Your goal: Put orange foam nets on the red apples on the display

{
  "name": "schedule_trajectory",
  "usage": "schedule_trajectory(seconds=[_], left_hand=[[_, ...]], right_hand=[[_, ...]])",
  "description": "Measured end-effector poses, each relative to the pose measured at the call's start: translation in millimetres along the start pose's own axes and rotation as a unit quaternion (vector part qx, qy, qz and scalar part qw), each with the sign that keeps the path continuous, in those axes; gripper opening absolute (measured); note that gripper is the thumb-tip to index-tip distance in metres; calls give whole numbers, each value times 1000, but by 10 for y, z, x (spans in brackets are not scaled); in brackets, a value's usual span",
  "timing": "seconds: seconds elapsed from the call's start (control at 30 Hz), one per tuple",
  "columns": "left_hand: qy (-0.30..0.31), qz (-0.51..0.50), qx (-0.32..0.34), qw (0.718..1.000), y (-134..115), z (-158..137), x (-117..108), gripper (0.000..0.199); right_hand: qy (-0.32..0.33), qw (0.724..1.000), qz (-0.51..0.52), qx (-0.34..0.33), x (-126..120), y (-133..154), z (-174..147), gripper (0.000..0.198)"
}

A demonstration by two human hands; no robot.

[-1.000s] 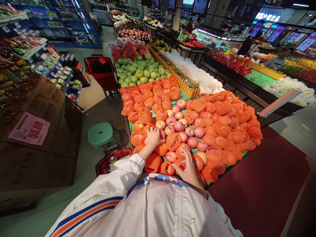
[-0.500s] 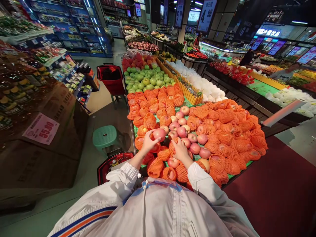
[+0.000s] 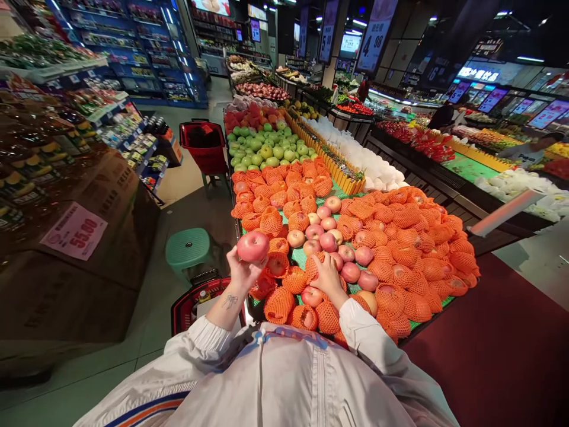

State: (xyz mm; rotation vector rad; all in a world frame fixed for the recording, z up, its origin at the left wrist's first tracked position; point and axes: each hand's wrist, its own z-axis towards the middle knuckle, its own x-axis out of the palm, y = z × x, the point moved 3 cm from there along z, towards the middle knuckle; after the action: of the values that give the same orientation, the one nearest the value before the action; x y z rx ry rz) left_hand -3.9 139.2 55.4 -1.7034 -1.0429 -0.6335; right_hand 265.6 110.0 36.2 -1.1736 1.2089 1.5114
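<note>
My left hand holds a bare pink-red apple raised above the left edge of the fruit stand. My right hand rests palm down on an apple in orange foam netting near the front of the pile. Bare pink apples lie in the middle of the stand, ringed by many netted apples. My white jacket with blue and orange stripes fills the bottom of the view.
A red shopping basket sits on the floor by my left side, beside a green stool. Green apples lie farther along the stand. A red cart stands in the aisle. A dark counter with a 55.00 price sign is left.
My left hand picked a bare apple out of the pile and lifted it up and to the left. My right hand moved from the front netted apples a little farther in.
</note>
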Motion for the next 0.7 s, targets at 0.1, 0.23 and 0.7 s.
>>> schedule_trajectory(seconds=[0.1, 0.23, 0.7], left_hand=[[15, -3, 9, 1000, -179, -68, -180, 59], [23, -21, 18, 999, -383, -108, -356, 63], [51, -38, 49, 997, -456, -181, -269, 64]], right_hand=[[-70, 996, 59, 21, -77, -95, -64, 84], [-97, 988, 122, 13, -230, -132, 5, 87], [133, 974, -31, -179, -166, 583, 888, 98]])
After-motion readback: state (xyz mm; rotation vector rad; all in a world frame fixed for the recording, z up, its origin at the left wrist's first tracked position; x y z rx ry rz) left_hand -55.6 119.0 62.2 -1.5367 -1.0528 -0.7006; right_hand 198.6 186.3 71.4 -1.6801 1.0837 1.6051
